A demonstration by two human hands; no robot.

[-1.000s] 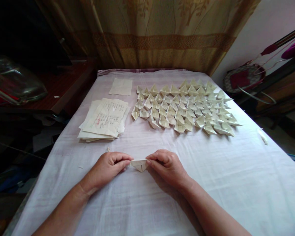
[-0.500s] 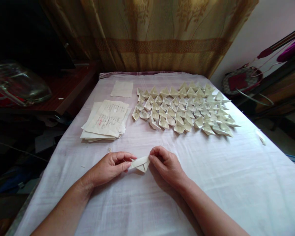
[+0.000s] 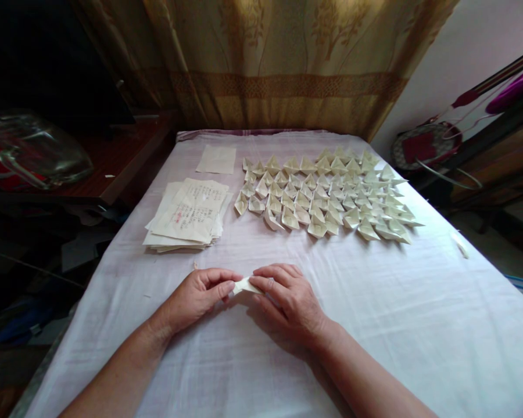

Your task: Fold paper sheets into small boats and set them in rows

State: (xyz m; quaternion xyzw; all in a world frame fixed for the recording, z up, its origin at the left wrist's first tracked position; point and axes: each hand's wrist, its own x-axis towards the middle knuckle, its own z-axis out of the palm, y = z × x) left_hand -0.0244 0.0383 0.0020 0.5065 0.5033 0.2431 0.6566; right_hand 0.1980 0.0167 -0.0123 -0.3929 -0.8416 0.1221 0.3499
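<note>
Now the right hand (image 3: 290, 299) has moved over the small folded paper (image 3: 244, 285) in the head view and hides its right end; whether it pinches, I cannot tell; the left hand (image 3: 198, 295) pinches the left end; the paper is between both hands, over the near part of the white cloth (image 3: 239, 371); little paper boats (image 3: 317, 227) stand far right; a paper pile (image 3: 190, 216) lies left.
</note>
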